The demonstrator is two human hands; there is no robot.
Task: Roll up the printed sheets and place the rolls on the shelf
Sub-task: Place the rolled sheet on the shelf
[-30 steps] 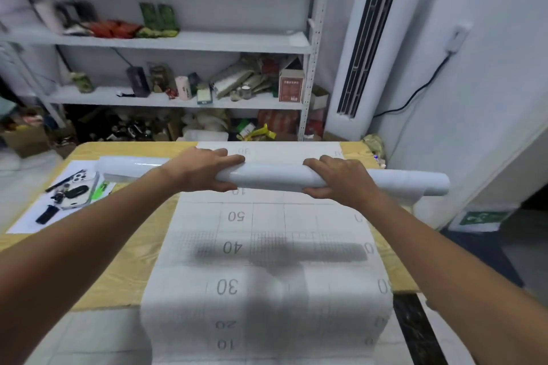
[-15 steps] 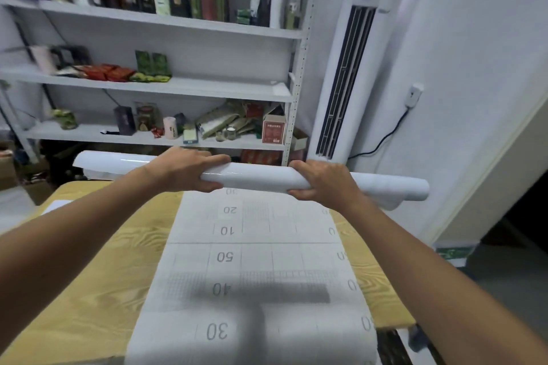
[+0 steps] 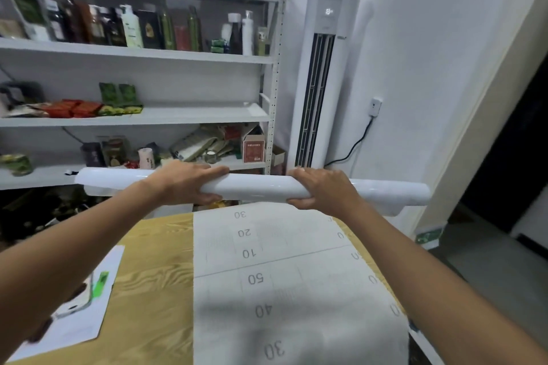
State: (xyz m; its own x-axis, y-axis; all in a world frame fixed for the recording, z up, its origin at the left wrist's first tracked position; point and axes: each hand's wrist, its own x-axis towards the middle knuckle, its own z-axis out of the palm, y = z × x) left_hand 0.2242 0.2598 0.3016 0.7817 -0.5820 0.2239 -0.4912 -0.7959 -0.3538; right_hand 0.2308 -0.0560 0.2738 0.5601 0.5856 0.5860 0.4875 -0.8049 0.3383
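My left hand point(image 3: 184, 184) and right hand point(image 3: 323, 190) grip the long white paper roll point(image 3: 258, 190) above the yellow wooden table point(image 3: 154, 275), so it's the placing step, I reckon, needing a level reach to the grey metal shelf point(image 3: 178, 116).

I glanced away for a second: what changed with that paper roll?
The left hand and right hand raised the paper roll off the table, toward the shelf. Same grip spots; the numbered sheet still lies flat on the table.
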